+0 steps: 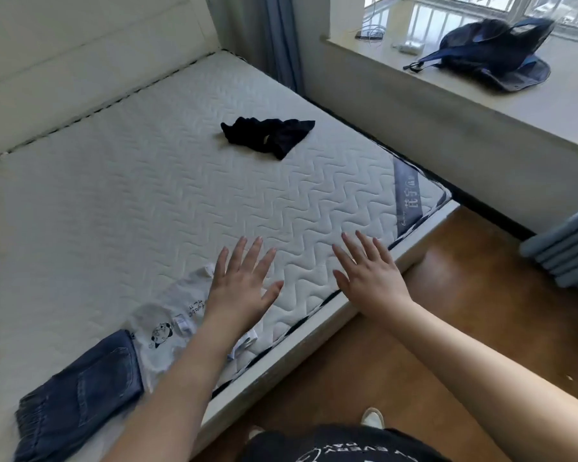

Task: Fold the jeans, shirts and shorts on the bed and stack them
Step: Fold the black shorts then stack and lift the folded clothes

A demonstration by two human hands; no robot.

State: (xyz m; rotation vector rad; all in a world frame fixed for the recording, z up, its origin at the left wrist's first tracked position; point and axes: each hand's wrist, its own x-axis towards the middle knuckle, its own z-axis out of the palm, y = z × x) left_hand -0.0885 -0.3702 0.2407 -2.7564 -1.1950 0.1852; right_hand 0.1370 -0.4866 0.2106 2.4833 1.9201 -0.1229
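Observation:
Folded blue jeans (77,395) lie at the near left of the bed. Beside them a white shirt (171,328) with a cartoon print lies flat, partly hidden under my left forearm. A crumpled dark pair of shorts (269,136) sits farther up the mattress (131,201), well beyond both hands. My left hand (244,285) is held out over the shirt's far edge with fingers spread and straight, holding nothing. My right hand (369,271) is spread the same way above the mattress near its right edge, also holding nothing.
A white bed frame edge (314,341) runs along the mattress, with wooden floor (464,321) to the right. A window ledge (447,95) holds a dark blue bag (494,51) and cables. Blue curtains (568,251) hang at the right. A white headboard (90,55) stands behind.

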